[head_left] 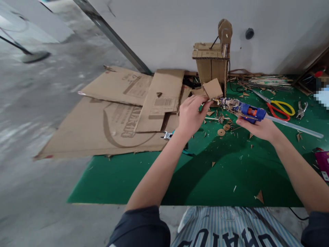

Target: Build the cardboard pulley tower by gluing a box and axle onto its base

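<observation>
My right hand (257, 127) is wrapped round a blue glue gun (253, 112), which has a long clear glue stick out of its back and cardboard scraps stuck along its front. Its nozzle points left, at my left hand (192, 111). The fingertips of that hand pinch a small piece of cardboard (212, 89) close to the nozzle. Just behind stands an upright cardboard box structure (204, 68) with a rounded brown top part. Two small cardboard discs (221, 132) and a thin stick lie on the green table between my hands.
Large flat cardboard sheets (120, 120) cover the table's left side. Pliers (168, 135) lie near my left forearm. Scissors (279, 106), small metal pliers (301, 110) and a pile of thin sticks (272, 81) are at the right. Scraps dot the green table (115, 181).
</observation>
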The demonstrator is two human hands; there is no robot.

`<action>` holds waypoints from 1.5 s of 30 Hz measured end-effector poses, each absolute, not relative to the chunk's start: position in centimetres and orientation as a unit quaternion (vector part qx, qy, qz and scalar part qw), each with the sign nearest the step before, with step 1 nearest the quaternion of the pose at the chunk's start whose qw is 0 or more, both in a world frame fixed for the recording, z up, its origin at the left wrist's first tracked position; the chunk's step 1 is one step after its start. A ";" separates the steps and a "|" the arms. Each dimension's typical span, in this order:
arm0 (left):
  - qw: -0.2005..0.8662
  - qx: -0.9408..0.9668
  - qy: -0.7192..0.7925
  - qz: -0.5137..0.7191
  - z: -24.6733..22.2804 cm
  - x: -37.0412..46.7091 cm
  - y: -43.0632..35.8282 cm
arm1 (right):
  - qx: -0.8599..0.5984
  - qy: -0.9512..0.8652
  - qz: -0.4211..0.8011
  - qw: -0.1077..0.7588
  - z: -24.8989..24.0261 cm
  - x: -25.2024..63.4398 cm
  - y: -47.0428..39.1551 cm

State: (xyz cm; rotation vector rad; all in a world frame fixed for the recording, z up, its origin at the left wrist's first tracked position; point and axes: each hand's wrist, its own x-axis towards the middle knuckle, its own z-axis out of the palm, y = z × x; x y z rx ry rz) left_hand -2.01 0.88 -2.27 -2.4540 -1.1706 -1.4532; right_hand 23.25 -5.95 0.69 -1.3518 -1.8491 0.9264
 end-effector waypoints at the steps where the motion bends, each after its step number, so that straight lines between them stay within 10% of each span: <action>1: 0.029 -0.796 -0.378 -0.471 -2.3 -2.0 0.8 | -0.516 -0.705 0.358 0.330 0.8 23.2 -6.0; 14: -0.009 -0.778 -0.413 -0.474 -2.2 -2.2 0.7 | -0.527 -0.694 0.345 0.350 0.5 23.8 -5.8; 33: -0.598 -0.445 -0.357 -0.563 -2.1 -1.2 1.1 | -0.511 -0.579 0.430 0.468 0.4 23.3 -6.1; 45: -0.694 -0.160 -0.372 -0.595 0.0 -0.5 1.0 | -0.486 -0.670 0.399 0.395 0.5 23.3 -6.4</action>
